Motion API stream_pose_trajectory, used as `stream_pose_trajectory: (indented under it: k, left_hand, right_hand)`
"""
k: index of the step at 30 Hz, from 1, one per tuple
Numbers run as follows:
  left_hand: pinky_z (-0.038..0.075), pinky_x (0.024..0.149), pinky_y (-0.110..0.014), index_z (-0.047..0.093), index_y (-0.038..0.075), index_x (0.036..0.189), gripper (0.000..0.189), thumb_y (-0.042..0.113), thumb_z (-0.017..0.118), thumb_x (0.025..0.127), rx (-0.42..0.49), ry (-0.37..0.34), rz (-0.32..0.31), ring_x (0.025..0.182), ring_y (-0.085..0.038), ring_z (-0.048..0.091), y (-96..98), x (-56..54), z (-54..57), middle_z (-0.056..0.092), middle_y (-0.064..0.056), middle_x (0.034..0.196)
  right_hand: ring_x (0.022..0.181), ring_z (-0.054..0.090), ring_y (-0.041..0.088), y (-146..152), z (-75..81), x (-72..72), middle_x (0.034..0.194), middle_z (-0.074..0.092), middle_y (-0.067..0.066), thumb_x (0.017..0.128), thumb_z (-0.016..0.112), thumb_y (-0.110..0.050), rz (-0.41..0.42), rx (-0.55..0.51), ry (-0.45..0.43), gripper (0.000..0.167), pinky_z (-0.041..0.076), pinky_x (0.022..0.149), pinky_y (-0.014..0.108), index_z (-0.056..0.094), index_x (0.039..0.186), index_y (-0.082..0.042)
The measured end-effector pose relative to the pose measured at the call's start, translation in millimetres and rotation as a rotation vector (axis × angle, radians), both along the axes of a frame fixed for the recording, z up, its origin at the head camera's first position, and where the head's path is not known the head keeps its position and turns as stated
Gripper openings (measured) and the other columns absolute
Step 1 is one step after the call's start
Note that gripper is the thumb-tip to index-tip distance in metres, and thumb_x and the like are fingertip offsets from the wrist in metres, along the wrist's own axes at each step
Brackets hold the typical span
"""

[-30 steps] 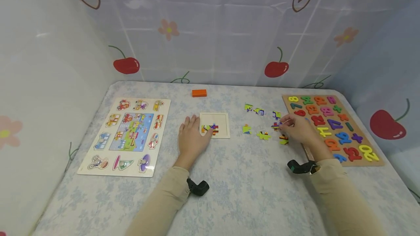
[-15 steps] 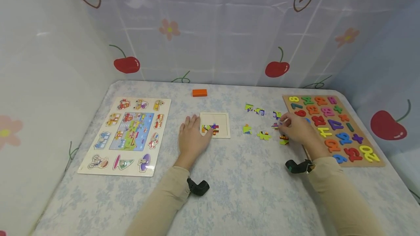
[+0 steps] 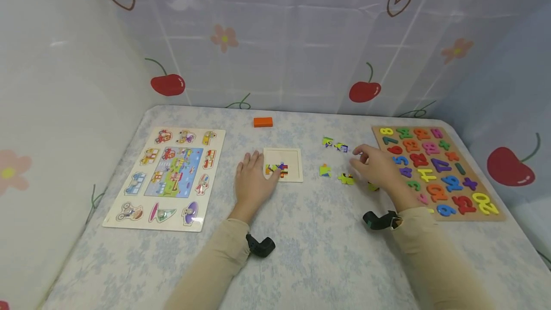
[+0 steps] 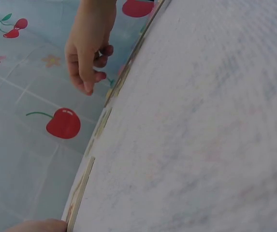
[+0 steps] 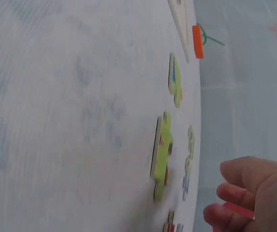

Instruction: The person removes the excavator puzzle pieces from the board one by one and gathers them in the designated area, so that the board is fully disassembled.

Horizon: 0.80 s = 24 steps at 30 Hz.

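Observation:
My left hand [image 3: 254, 181] lies flat at the left side of a small square wooden puzzle tray [image 3: 293, 162], fingers straight. Its thumb reaches over joined jigsaw pieces [image 3: 275, 170] in the tray's lower left. My right hand [image 3: 374, 166] hovers above loose jigsaw pieces, fingers loosely bent. In the right wrist view nothing shows between its thumb [image 5: 244, 169] and fingers. A lime piece [image 3: 345, 179] and a green-blue piece [image 3: 325, 171] lie left of it, with two more pieces [image 3: 327, 141] farther back. Another piece [image 3: 372, 186] is partly hidden under the hand.
A vehicle picture board [image 3: 198, 212] lies on the left of the table. On the right is a brown board [image 3: 486, 214] of colourful numbers, partly behind the right forearm. An orange block [image 3: 263, 122] sits near the back edge, before a printed curtain [image 3: 301, 61].
My right hand has shifted left from beside the number board and now covers some of the right-hand jigsaw pieces. The left hand stays on the tray.

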<state>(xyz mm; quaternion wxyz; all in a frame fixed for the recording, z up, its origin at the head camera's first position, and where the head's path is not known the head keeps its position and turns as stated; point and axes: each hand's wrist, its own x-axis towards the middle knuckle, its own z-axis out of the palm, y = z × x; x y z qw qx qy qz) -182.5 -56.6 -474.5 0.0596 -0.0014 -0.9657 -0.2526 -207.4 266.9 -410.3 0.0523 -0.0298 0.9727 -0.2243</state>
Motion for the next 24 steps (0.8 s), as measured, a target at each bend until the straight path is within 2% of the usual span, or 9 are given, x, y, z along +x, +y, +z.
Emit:
stream_pose_trajectory:
  k: [5,9,13,19,24]
  left_hand:
    - [0.014,0.126,-0.048,0.041,0.008,0.152,0.073,0.056,0.048,0.096,0.011,-0.016,-0.001,0.154,-0.028,0.021,0.1,-0.7,-0.1,0.034,-0.007,0.161]
    - [0.013,0.126,-0.048,0.042,0.009,0.151,0.063,0.046,0.04,0.101,0.026,-0.023,0.013,0.154,-0.028,0.021,0.5,-1.2,0.4,0.035,-0.007,0.161]
    - [0.013,0.126,-0.047,0.042,0.01,0.152,0.057,0.039,0.037,0.102,0.033,-0.029,0.022,0.154,-0.027,0.021,0.9,-1.0,1.9,0.036,-0.007,0.161]
    - [0.013,0.127,-0.047,0.042,0.011,0.152,0.057,0.038,0.039,0.102,0.038,-0.038,0.022,0.154,-0.026,0.021,0.9,-0.5,3.8,0.035,-0.006,0.161]
    - [0.012,0.127,-0.046,0.042,0.011,0.152,0.057,0.039,0.04,0.102,0.028,-0.049,0.027,0.154,-0.026,0.02,0.9,-0.7,4.4,0.036,-0.005,0.161]
  right_hand:
    - [0.07,0.051,0.022,-30,1.9,-0.8,0.093,0.06,0.008,0.097,0.061,-0.042,0.055,-0.005,0.023,0.041,0.042,0.055,0.031,0.06,0.125,-0.012]
    - [0.072,0.053,0.022,-55,-0.2,-3.3,0.092,0.062,0.008,0.096,0.061,-0.041,0.101,-0.017,0.052,0.039,0.043,0.057,0.031,0.062,0.123,-0.012]
    - [0.072,0.054,0.022,-78,-4.1,-4.5,0.09,0.063,0.005,0.095,0.063,-0.04,0.136,-0.018,0.078,0.035,0.044,0.058,0.032,0.065,0.12,-0.015]
    - [0.084,0.054,0.022,-109,-10.1,-7.1,0.092,0.065,0.002,0.093,0.064,-0.037,0.216,0.056,0.144,0.034,0.04,0.075,0.04,0.068,0.122,-0.018]
    - [0.093,0.052,0.026,-130,-8.7,-9.9,0.101,0.066,0.003,0.093,0.068,-0.033,0.272,0.081,0.104,0.038,0.041,0.08,0.043,0.066,0.128,-0.019]
